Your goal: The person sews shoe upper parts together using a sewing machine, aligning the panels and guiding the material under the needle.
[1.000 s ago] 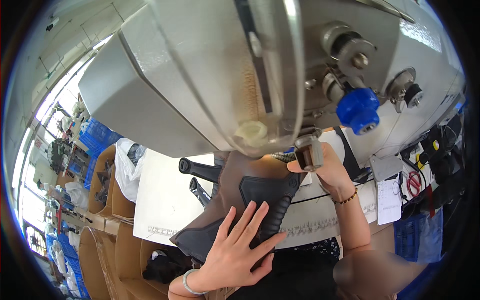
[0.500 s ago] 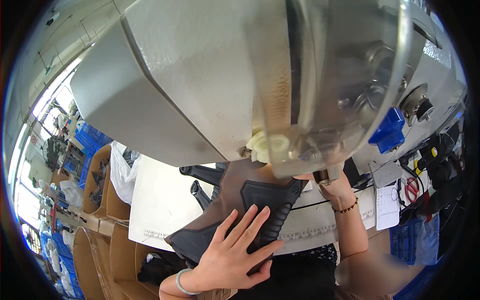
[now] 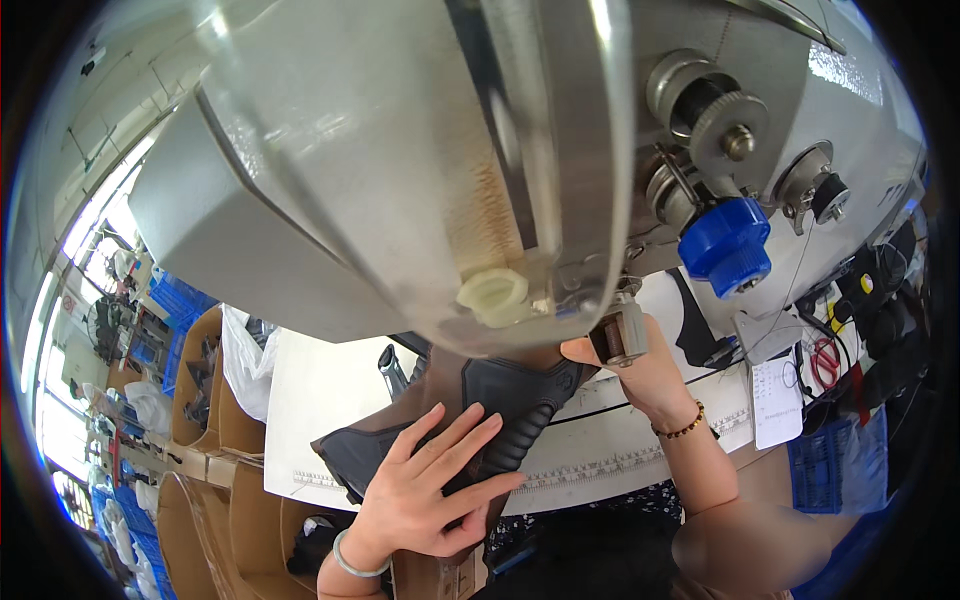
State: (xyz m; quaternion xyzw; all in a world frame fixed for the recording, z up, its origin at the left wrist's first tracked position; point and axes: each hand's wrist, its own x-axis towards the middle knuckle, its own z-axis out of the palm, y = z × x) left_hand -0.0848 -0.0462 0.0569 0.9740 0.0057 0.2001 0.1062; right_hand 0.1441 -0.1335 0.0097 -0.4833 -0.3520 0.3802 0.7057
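A brown, flexible sewing piece with black moulded, ribbed panels (image 3: 515,388) lies on the white machine table beneath the head of a large grey sewing machine (image 3: 400,150). My left hand (image 3: 430,490) rests flat on the piece's left part, fingers spread and pointing up and right. At its upper right edge is my right hand (image 3: 650,375), its thumb touching the piece. The right hand's other fingers are hidden behind the metal fitting (image 3: 620,338) at the machine head. A clear curved shield (image 3: 610,200) covers part of the view, and the needle area is not visible.
A blue tension knob (image 3: 725,245) juts from the machine. On the right are a paper sheet (image 3: 776,402), red-handled scissors (image 3: 825,362) and a blue crate (image 3: 818,470). Cardboard boxes (image 3: 250,510) and a white plastic bag (image 3: 245,365) stand on the left. A ruler strip (image 3: 600,466) edges the table.
The sewing piece and my left hand have shifted slightly left. My right hand has moved a little left too. The clear shield and machine head appear farther left, exposing the tension discs.
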